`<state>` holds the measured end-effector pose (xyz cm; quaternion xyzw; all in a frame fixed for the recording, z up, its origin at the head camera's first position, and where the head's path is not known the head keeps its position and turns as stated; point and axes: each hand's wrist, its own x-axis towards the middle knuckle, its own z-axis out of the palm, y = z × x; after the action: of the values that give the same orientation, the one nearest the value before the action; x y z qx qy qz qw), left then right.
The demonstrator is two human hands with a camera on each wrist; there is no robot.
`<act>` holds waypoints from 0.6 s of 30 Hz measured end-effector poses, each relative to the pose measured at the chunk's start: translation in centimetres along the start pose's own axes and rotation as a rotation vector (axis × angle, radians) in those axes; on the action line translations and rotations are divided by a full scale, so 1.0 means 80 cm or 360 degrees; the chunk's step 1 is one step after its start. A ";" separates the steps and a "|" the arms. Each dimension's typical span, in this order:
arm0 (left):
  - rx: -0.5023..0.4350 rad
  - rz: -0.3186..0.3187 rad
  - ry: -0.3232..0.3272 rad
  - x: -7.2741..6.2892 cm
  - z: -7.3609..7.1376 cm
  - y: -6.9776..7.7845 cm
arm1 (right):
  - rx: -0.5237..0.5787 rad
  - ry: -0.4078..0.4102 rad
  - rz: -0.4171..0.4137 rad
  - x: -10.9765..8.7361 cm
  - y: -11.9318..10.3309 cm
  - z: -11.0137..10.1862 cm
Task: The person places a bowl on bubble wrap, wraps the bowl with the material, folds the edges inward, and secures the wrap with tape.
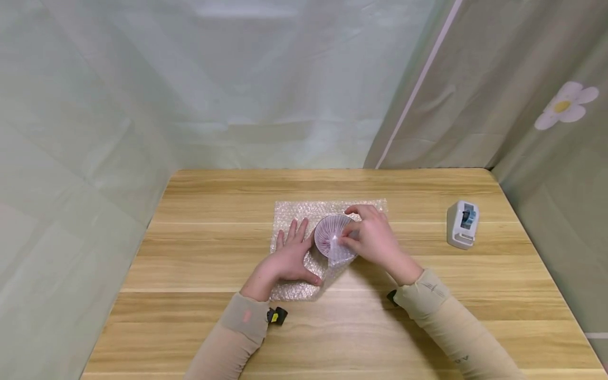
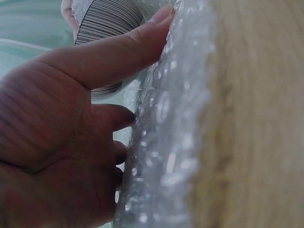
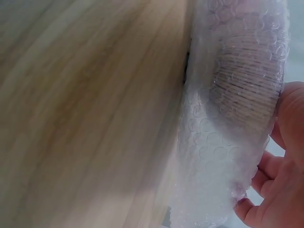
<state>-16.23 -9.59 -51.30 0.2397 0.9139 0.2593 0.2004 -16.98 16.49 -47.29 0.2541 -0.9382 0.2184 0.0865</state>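
A striped bowl (image 1: 328, 228) sits on a sheet of bubble wrap (image 1: 290, 211) on the table. My left hand (image 1: 291, 259) lies on the sheet left of the bowl, fingers spread; in the left wrist view its thumb (image 2: 128, 52) reaches straight along the sheet beside the bowl (image 2: 111, 21). My right hand (image 1: 377, 240) pinches the near right corner of the wrap and holds it folded up over the bowl's opening. In the right wrist view the lifted wrap (image 3: 209, 156) covers the bowl's side, its stripes showing through.
A white tape dispenser (image 1: 463, 224) with a blue roll stands at the right of the wooden table (image 1: 199, 253). Pale curtains (image 1: 285, 95) hang behind and beside the table.
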 end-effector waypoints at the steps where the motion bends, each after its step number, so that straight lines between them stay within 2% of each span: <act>1: 0.0000 0.0000 -0.0001 0.001 0.002 -0.002 | -0.0006 -0.0012 0.0007 0.000 0.000 0.000; 9: 0.0054 -0.0017 -0.0003 0.009 0.009 -0.013 | -0.0029 -0.0132 0.0113 0.005 -0.002 0.001; 18: 0.0056 -0.0048 -0.0037 0.008 0.007 -0.012 | -0.0116 -0.0273 0.0227 0.012 -0.008 0.001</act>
<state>-16.79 -9.70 -52.45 0.2322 0.9194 0.2375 0.2106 -17.45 15.54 -46.90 0.2010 -0.9652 0.1673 -0.0007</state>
